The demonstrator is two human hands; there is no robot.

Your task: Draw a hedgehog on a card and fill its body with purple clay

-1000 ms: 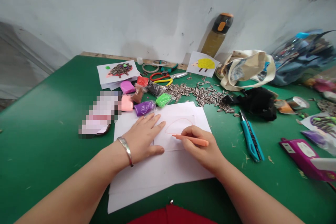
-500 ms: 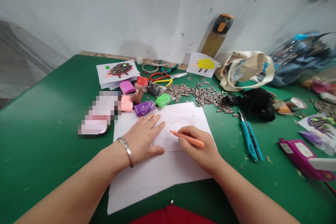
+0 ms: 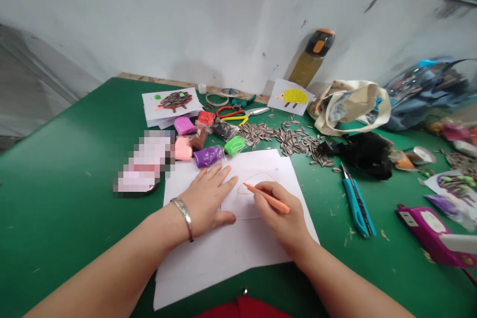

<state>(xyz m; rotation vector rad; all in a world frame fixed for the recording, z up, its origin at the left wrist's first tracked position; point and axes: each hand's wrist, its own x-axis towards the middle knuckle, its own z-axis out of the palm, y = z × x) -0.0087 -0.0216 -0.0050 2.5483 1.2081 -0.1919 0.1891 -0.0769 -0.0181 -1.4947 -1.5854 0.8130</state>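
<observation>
White paper sheets (image 3: 223,253) lie on the green table in front of me, with a smaller sheet (image 3: 238,208) on top. My left hand (image 3: 208,198) rests flat on the paper with its fingers spread, a silver bracelet (image 3: 183,213) at the wrist. In my right hand (image 3: 279,213) an orange pen (image 3: 270,198) is pinched, its tip touching the small sheet. A thin curved outline (image 3: 261,175) in orange-red shows around the tip, partly hidden by my right fingers. Packets of purple clay (image 3: 207,156) and green clay (image 3: 234,146) lie just beyond the paper.
Sunflower seeds (image 3: 294,140), red-yellow scissors (image 3: 238,115) and a hedgehog picture (image 3: 290,97) lie behind the paper. To the right are a teal cutter (image 3: 357,201), a black bag (image 3: 367,154) and a magenta device (image 3: 428,231). A bottle (image 3: 313,57) stands against the wall.
The pen tip has moved slightly up and right along the outline, and more of a line shows below it. The whole view has shifted a little. My left hand stays flat on the paper.
</observation>
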